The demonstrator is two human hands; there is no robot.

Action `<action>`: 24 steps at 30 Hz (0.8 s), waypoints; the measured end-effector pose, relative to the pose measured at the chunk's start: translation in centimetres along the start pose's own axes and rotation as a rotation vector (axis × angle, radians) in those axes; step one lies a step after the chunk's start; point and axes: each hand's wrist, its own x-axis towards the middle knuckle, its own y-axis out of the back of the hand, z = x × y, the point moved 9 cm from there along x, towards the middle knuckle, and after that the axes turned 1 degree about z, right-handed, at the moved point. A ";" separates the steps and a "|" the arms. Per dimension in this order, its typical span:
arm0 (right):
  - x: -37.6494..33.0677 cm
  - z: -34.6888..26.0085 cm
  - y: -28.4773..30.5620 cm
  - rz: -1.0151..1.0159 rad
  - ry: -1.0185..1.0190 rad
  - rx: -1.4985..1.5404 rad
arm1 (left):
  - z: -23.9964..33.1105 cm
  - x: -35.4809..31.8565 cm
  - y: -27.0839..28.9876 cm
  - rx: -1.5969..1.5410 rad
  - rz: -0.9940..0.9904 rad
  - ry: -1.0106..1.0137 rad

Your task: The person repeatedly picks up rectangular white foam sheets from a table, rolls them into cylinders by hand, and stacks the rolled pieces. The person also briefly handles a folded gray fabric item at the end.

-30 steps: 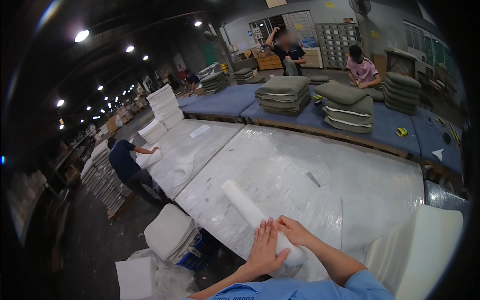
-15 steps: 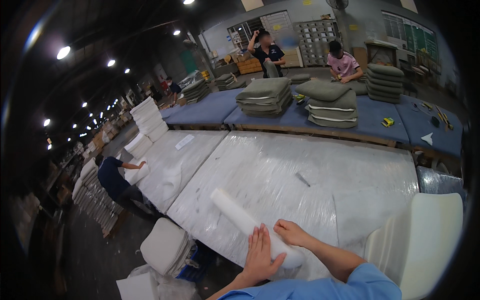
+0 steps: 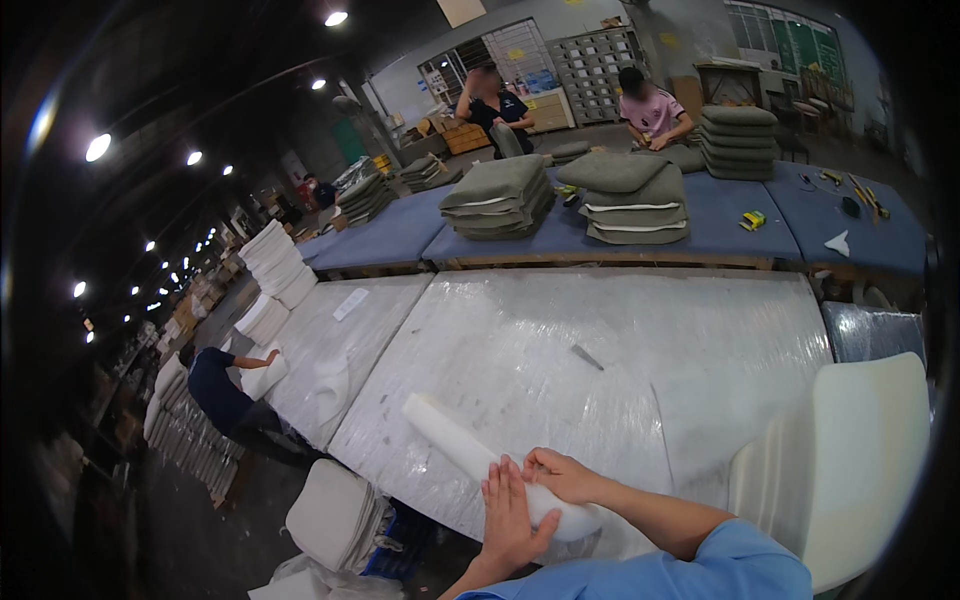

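Note:
A white foam piece (image 3: 447,433), long and rolled or folded over, lies slanting on the plastic-covered table (image 3: 500,340) in front of me. My left hand (image 3: 510,522) rests on its near half, fingers straight and close together, thumb apart. Just right of those fingertips, my right hand (image 3: 562,474) has its fingers curled against the foam's upper edge, seeming to pinch it. The near end of the foam bulges out under my right wrist. Farther off on the table lies a thin grey blade-like tool (image 3: 588,357), touched by neither hand.
White foam pads (image 3: 860,450) stand stacked close on my right. Below left, more pale pads (image 3: 325,515) sit over a blue crate (image 3: 405,545). Grey-green cushions (image 3: 635,205) are piled on the blue table (image 3: 740,235) beyond. A co-worker (image 3: 230,395) bends at the left; others work behind.
My view has shifted slightly. My right hand has come closer to my left fingers along the foam, and the foam's near end bulges more. The people behind keep roughly their places.

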 end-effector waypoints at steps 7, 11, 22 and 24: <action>-1.2 0.1 2.9 0.057 -0.066 -0.045 | 0.9 1.1 1.1 -0.019 -0.088 -0.010; -1.7 -2.4 -0.1 -0.067 0.083 -0.202 | 0.1 0.2 0.7 0.054 -0.080 0.017; -3.2 3.1 6.4 0.165 -0.187 0.040 | 4.4 3.6 1.3 0.158 -0.443 -0.459; -5.7 6.3 10.3 0.364 -0.137 0.023 | 5.9 5.3 2.0 0.213 -0.512 -0.530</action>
